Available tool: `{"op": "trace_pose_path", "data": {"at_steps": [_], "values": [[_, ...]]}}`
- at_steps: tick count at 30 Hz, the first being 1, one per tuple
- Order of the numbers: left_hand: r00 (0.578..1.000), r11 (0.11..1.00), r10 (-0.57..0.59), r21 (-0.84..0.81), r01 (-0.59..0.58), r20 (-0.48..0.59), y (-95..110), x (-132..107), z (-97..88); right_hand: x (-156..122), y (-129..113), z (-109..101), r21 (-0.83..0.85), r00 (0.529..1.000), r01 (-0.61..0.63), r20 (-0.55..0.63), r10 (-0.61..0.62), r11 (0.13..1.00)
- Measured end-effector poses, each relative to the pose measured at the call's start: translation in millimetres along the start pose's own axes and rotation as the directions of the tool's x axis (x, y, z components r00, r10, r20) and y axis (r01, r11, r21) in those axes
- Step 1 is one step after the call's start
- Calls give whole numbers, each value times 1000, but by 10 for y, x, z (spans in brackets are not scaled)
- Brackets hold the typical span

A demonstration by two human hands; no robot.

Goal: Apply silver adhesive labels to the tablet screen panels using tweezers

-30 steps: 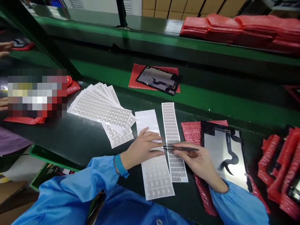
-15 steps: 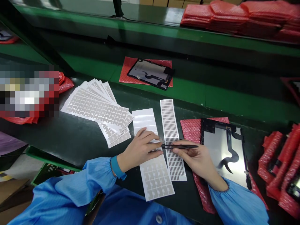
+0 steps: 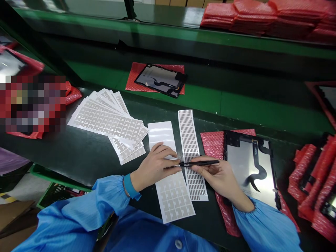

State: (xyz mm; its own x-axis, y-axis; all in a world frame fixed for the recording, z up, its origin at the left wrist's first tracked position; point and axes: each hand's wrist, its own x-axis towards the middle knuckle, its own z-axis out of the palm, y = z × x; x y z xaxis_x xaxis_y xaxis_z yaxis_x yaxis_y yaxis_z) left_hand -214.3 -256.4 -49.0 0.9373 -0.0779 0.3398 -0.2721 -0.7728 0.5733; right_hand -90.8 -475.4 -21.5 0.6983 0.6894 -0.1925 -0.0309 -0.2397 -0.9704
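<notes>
Black tweezers (image 3: 201, 163) are held in my right hand (image 3: 216, 175), pointing left. Their tips meet the fingertips of my left hand (image 3: 156, 162), whose thumb and fingers are drawn together; whatever is pinched there is too small to make out. My left hand rests over a white sticker sheet (image 3: 177, 201) with grey notched labels on its lower part and bare backing above. Between my hands lies a narrow sheet of small grey rectangular stickers (image 3: 188, 133), partly under the tweezers. Beside my right wrist is a display panel (image 3: 241, 161) with a black flex cable, on red bubble wrap.
Fanned label sheets (image 3: 107, 120) lie to the left. Behind, another display panel (image 3: 160, 78) rests on red wrap on a green surface. Wrapped panels (image 3: 312, 185) stand at the right edge. Red bubble bags (image 3: 262, 17) are piled on the upper shelf.
The far display panel and its red wrap have shifted left along the green surface. Another panel on red wrap shows more at the far left. My hands have barely moved.
</notes>
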Motion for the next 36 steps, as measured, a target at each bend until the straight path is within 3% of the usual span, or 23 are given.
{"op": "trace_pose_path", "data": {"at_steps": [11,22,26,29,31,34,36], "values": [[1000,1000,11,-5,-11,-19,-1,-9,-2,-4,-7,1,3,999,44,31,-44,999],[1000,998,-23,61,23,-12,12,0,10,-4,34,54,-72,999,15,-34,-18,997],[999,998,-35,50,35,-5,16,-16,-14,4,17,75,36,999,-16,-34,17,999],[998,995,-41,92,36,53,80,17,-107,-27,-35,-93,232,994,-57,-76,77,971],[995,990,-36,137,23,97,155,97,-161,-67,-59,-329,308,973,-20,-213,90,951],[991,989,38,136,-56,127,274,334,-102,-131,-40,-749,263,870,64,-487,75,963],[981,983,140,99,-154,134,330,560,57,-151,5,-968,198,805,65,-590,66,978]]}}
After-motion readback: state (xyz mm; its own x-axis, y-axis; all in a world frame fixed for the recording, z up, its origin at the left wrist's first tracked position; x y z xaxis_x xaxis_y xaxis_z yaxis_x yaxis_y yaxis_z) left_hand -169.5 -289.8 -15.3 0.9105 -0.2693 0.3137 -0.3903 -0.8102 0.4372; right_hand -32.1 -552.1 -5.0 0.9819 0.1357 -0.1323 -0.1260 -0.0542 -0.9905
